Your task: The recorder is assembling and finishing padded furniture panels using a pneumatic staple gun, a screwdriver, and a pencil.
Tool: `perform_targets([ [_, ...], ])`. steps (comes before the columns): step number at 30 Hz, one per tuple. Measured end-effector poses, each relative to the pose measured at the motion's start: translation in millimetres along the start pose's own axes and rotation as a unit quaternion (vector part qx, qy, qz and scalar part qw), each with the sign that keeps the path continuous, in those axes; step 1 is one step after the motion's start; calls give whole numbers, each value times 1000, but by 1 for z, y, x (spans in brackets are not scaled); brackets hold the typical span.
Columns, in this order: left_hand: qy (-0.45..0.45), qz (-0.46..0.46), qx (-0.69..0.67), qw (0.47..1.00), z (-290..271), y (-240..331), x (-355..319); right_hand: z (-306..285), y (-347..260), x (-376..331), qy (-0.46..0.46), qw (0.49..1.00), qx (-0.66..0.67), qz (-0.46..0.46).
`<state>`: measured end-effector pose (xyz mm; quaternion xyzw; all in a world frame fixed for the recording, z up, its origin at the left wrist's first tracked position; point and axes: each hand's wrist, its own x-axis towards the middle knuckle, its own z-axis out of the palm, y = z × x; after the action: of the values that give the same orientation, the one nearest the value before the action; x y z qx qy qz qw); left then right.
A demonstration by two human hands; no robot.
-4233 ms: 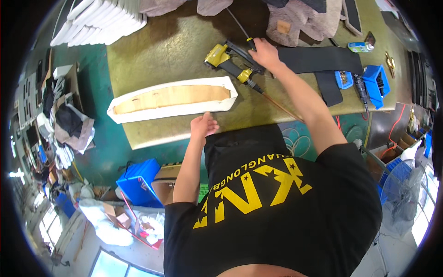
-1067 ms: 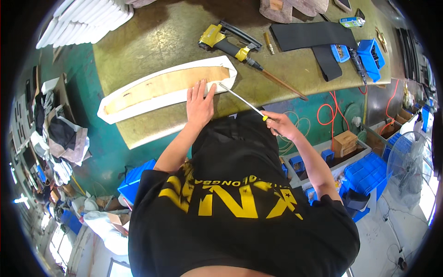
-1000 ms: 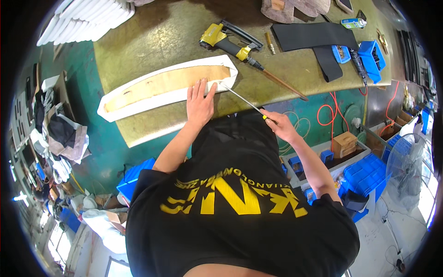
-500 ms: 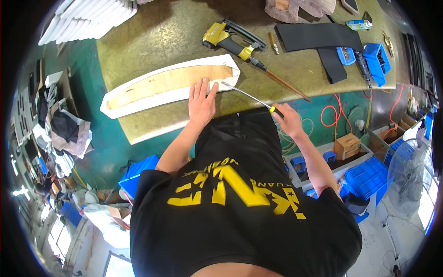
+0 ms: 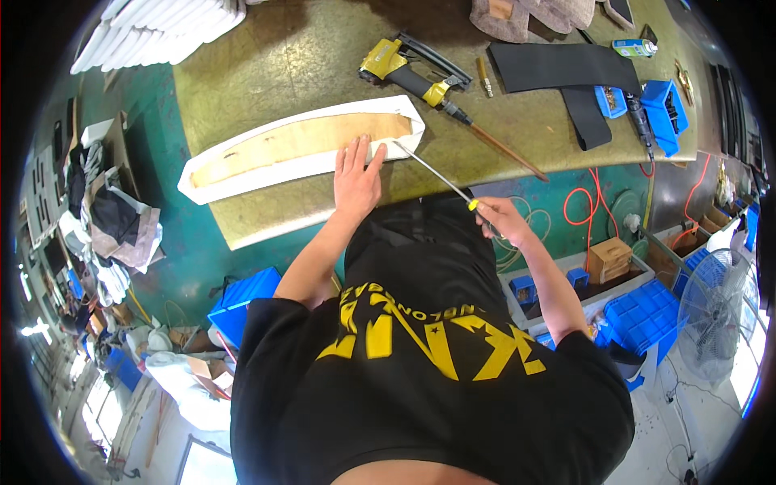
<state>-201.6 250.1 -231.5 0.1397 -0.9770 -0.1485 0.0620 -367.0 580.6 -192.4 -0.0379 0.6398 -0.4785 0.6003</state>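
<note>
A long wooden board edged in white fabric (image 5: 303, 145) lies face up near the front edge of the workbench. My left hand (image 5: 358, 178) rests flat on its near edge, fingers stretched out over the fabric and wood. In my right hand (image 5: 499, 220) is the handle of a screwdriver-like tool (image 5: 436, 175) with a long metal shaft and a yellow collar. The shaft points up and left, and its tip touches the white fabric at the board's near right part, just right of my left fingers. My palm hides most of the handle.
Behind the board lies a yellow-and-black staple gun (image 5: 412, 74) with a brown hose (image 5: 505, 152). To its right are black fabric strips (image 5: 558, 69), blue bins (image 5: 663, 117) and a spray can (image 5: 634, 48). White padded pieces (image 5: 153, 32) are stacked at far left. A fan (image 5: 715, 315) stands at right.
My right hand has moved slightly down toward me, tilting the tool's shaft more steeply. The left hand keeps its place on the board.
</note>
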Motion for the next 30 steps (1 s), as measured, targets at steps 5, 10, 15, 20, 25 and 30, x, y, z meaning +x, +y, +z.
perform_targets([
  [5, 1, -4, -6, 1000, 0, 0, 0, 1, 2, 1, 5, 995, -99, 27],
  [10, 0, -8, -5, 1000, 2, 1, -2, 6, 3, 3, 182, 842, -446, -242],
  [15, 6, -7, -1, 1000, 3, 1, -1, 4, 6, 4, -5, 999, -2, 48],
  [20, 9, -6, -5, 1000, 4, 1, -1, -1, 12, 8, -123, 972, 179, 92],
  [25, 4, -4, -15, 1000, 0, 1, 0, 7, 4, 8, -235, 908, 334, 96],
  [30, 69, -119, -238, 961, -32, 6, 10, 4, -32, -7, -88, 994, 53, 33],
])
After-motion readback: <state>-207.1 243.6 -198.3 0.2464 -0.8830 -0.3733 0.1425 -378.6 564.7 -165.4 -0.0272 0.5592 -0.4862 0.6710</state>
